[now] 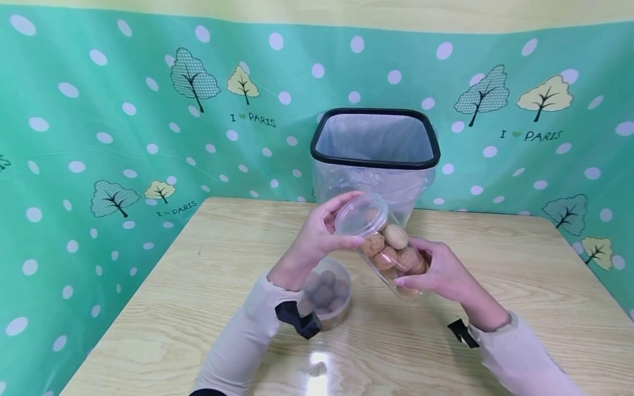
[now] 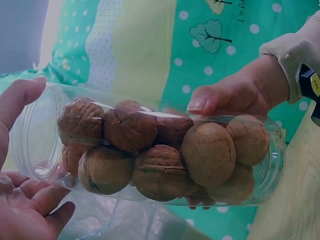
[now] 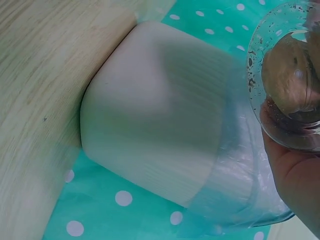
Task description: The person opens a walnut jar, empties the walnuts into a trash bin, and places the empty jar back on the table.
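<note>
A clear plastic jar (image 1: 391, 258) of walnuts (image 2: 157, 165) is held tilted above the table, its round top towards the upper left. My left hand (image 1: 317, 231) grips the jar around that clear top, thumb on the near side. Near the base, my right hand (image 1: 441, 272) holds the jar from the right. The right wrist view catches only the jar's bottom end (image 3: 287, 75) and part of the right hand (image 3: 300, 185). Under my left wrist stands a round tub (image 1: 342, 313) with brown balls showing through its cloudy top; the forearm hides part of it.
Behind the jar stands a pale bin (image 1: 369, 179) with a black rim and a clear plastic liner. The wooden table (image 1: 198, 286) reaches back to a green dotted cloth (image 1: 262, 165) hanging behind it.
</note>
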Demonstrator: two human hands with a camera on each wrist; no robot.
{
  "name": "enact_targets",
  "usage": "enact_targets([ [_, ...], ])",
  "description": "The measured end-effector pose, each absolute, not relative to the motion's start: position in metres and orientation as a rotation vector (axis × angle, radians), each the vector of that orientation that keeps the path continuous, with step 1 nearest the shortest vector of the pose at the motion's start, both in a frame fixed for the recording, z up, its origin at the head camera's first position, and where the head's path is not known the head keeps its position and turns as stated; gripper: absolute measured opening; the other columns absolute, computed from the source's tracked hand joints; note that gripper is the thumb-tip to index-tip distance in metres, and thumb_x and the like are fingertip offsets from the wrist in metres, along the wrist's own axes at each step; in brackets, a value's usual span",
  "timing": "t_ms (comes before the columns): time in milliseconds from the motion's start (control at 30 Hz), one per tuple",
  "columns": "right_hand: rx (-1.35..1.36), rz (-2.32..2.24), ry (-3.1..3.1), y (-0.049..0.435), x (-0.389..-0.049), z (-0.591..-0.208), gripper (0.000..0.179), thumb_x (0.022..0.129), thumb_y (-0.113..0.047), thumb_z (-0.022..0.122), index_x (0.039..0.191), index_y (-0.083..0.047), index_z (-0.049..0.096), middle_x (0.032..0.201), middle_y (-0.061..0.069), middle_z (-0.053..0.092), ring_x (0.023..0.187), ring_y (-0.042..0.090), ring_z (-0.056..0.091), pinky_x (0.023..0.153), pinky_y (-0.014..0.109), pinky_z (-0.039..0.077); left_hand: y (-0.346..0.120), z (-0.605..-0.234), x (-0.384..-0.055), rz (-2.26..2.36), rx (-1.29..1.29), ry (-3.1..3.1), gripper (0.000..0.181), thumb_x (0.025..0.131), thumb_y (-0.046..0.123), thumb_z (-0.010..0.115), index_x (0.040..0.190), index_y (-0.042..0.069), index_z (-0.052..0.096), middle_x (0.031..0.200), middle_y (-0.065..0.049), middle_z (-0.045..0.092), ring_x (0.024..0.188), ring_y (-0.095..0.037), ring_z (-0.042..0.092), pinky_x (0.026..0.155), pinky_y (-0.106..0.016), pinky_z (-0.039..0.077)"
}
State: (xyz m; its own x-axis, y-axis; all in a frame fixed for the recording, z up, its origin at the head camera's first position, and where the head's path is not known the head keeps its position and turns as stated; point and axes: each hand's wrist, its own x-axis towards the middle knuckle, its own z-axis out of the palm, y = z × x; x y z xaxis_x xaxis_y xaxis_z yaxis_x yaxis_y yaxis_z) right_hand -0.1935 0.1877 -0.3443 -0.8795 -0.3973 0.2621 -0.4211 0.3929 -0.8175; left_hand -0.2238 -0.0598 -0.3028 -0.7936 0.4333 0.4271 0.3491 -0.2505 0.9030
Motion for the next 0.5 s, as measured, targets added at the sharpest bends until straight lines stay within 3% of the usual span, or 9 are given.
enact_targets([
  [267,0.765,1.568,-2.59,0.1877,-0.1953,-0.3451,0.053,0.067,-0.009,0.083,0.115,0.002,0.061,0.097,0.012,0.068,0.079,0.01,0.064,0.068,0.026,0.053,-0.0595,-0.3029,-0.2234,2.246,0.969,1.888,0.095,0.06,0.034,0.085,0.136,-0.006,0.043,0.132,-0.02,0.05,0.107,-0.015,0.055,0.096,-0.03,0.043],
  [500,0.745,1.57,-2.583,0.1865,-0.1965,-0.3462,0.052,0.067,-0.009,0.083,0.113,0.002,0.062,0.094,0.011,0.068,0.077,0.01,0.064,0.067,0.026,0.053,-0.0573,-0.3048,-0.2232,2.305,0.979,1.876,0.105,0.057,0.046,0.087,0.135,-0.009,0.043,0.132,-0.021,0.051,0.111,-0.015,0.053,0.099,-0.029,0.041],
])
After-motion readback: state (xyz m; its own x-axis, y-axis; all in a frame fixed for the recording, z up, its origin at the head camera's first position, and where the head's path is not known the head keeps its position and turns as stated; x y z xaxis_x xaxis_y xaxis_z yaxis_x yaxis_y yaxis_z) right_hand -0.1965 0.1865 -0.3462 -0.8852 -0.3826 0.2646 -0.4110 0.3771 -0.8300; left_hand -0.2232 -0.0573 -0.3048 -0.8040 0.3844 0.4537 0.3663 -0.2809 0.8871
